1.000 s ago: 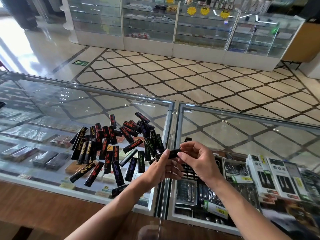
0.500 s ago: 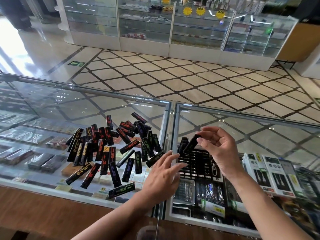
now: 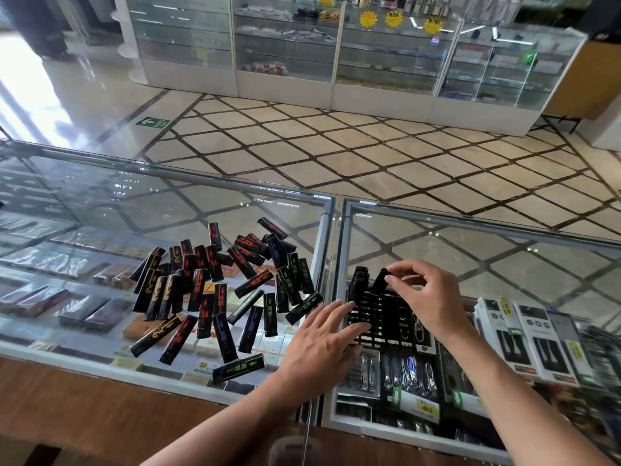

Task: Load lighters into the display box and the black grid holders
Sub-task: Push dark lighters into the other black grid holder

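Observation:
A black grid holder [image 3: 386, 314] lies on the glass counter right of the metal seam. Several black lighters [image 3: 358, 280] stand upright in its far-left cells. My right hand [image 3: 423, 297] pinches the top of another black lighter [image 3: 379, 280], which stands tilted in the grid beside them. My left hand [image 3: 322, 341] has straight fingers resting on the grid's near-left edge. A loose pile of black lighters [image 3: 215, 287] with red, gold, green and purple print is scattered on the glass to the left. No display box is in view.
The glass counter [image 3: 470, 250] shows packaged goods and white boxes [image 3: 524, 341] inside below. A metal seam [image 3: 331, 250] splits its two panes. A wooden ledge [image 3: 100, 408] runs along the near side. Tiled floor and white showcases [image 3: 336, 52] lie beyond.
My right hand carried one lighter from near my left hand to the grid and lowered it into a cell. My left hand let go, opened and moved onto the grid's edge.

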A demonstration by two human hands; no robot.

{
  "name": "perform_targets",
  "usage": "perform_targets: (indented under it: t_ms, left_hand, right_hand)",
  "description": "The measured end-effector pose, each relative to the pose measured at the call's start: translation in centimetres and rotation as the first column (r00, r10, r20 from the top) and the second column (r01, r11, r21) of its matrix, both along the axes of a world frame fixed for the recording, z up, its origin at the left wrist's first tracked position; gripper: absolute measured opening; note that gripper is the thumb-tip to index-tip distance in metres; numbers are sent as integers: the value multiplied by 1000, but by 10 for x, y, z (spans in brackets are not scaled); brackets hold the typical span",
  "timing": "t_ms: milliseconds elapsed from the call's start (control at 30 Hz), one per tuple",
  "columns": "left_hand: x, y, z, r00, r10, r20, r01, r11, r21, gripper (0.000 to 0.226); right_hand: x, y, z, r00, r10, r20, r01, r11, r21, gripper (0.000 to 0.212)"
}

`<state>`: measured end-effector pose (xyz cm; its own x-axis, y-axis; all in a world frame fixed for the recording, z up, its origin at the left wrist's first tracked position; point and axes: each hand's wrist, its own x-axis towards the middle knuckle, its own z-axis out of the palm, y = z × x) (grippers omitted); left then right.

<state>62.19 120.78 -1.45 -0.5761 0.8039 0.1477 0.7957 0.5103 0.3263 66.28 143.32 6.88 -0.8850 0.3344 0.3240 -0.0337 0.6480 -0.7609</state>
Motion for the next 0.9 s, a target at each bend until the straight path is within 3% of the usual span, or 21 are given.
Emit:
perform_targets:
  t_ms: [500, 767, 900]
  left_hand:
    - [-1, 1, -1, 1000, 4, -10, -4, 1000, 20, 46]
    - [-1, 1, 0, 1000, 2, -1, -2, 1000, 18, 46]
    - [-5, 4, 1, 1000, -13, -6, 13, 1000, 1, 46]
  right_hand:
    - [-17, -1, -20, 997, 17, 78, -22, 997, 70, 18]
    - [-2, 2, -34, 996, 2, 94, -6, 999, 41, 52]
    - [21, 5, -46, 978, -26, 209, -22, 975, 222, 54]
